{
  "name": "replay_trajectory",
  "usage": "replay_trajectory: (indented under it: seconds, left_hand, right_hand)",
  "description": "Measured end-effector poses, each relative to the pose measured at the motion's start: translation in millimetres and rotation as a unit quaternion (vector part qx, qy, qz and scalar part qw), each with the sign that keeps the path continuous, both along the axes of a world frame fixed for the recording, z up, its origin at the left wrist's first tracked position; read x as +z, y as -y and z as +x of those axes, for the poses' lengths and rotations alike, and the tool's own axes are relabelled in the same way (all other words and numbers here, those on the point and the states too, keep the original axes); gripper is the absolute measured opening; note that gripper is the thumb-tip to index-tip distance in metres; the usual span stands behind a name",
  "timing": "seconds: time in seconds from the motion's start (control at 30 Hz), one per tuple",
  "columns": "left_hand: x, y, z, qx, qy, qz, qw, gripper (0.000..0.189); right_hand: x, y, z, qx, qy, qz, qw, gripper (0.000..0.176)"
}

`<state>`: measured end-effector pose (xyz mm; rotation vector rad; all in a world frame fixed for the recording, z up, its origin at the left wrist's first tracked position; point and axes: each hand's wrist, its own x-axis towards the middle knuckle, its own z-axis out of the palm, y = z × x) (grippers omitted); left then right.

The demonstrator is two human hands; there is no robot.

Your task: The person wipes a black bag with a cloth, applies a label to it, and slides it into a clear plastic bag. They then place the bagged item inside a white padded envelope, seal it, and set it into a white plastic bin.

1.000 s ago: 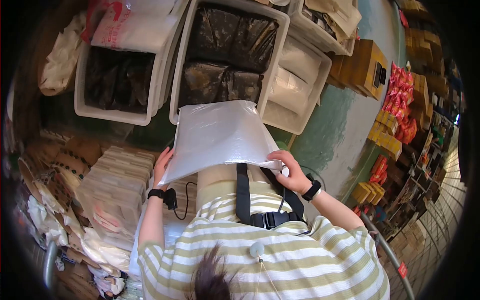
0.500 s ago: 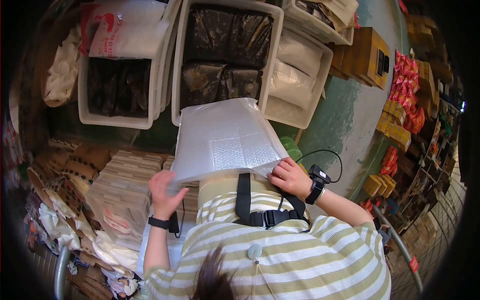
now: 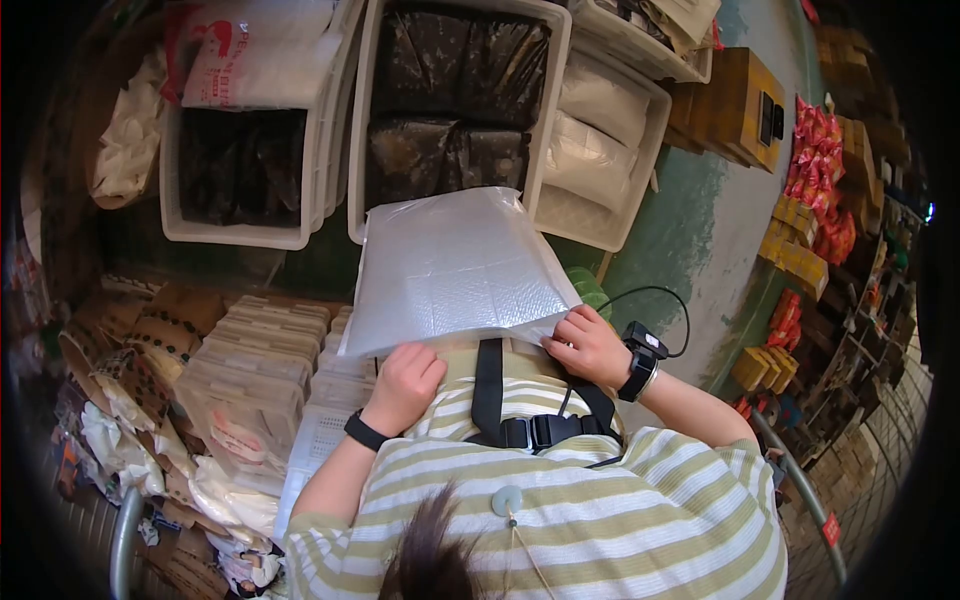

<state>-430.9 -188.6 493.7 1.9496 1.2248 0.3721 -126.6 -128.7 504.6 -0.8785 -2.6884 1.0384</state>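
Observation:
A silvery-white, translucent plastic bag (image 3: 450, 265) with a quilted, bubble-like texture lies spread in front of me, its near edge by my waist. My right hand (image 3: 590, 347) pinches the bag's near right corner between thumb and fingers. At the near edge, left of the middle, is my left hand (image 3: 405, 383), its fingers curled into a fist. The knuckles meet the bag's edge; what those fingers hold, if anything, is hidden. The bag's far end overlaps the near rim of a white tub (image 3: 357, 150) holding dark, shiny plastic packages (image 3: 455, 60).
Another white tub (image 3: 235, 238) with dark packages stands left, a printed plastic bag (image 3: 265, 60) above it. A tub (image 3: 640, 165) of white packs stands right. Stacked clear plastic containers (image 3: 240, 385) are near my left arm. A cardboard box (image 3: 735, 110) and a metal rail (image 3: 800, 480) stand farther right.
My left hand has moved right from the bag's near left corner to its near edge, and its spread fingers have curled closed. My right hand keeps its pinch on the right corner.

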Motion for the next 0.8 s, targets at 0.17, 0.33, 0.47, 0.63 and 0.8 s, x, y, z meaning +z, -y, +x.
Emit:
replay_trajectory:
  seconds: [0.17, 0.33, 0.47, 0.63, 0.8]
  left_hand:
    - [13, -18, 17, 0.161, -0.034, 0.036, 0.986, 0.009]
    - [-12, -15, 12, 0.043, -0.008, 0.032, 0.999, 0.012]
    - [-7, -11, 7, -0.008, -0.016, 0.053, 0.998, 0.007]
    - [0, 1, 8, -0.029, 0.021, 0.070, 0.997, 0.008]
    - [0, 8, 1, -0.030, 0.012, 0.062, 0.998, 0.011]
  right_hand:
    - [-3, 0, -3, -0.004, -0.008, 0.004, 1.000, 0.021]
    - [-2, 1, -2, -0.006, 0.001, 0.005, 1.000, 0.021]
    - [1, 3, -2, -0.001, 0.007, 0.001, 1.000, 0.019]
    - [1, 6, 2, 0.003, -0.008, 0.007, 1.000, 0.019]
    - [1, 9, 11, 0.008, -0.012, -0.004, 1.000, 0.024]
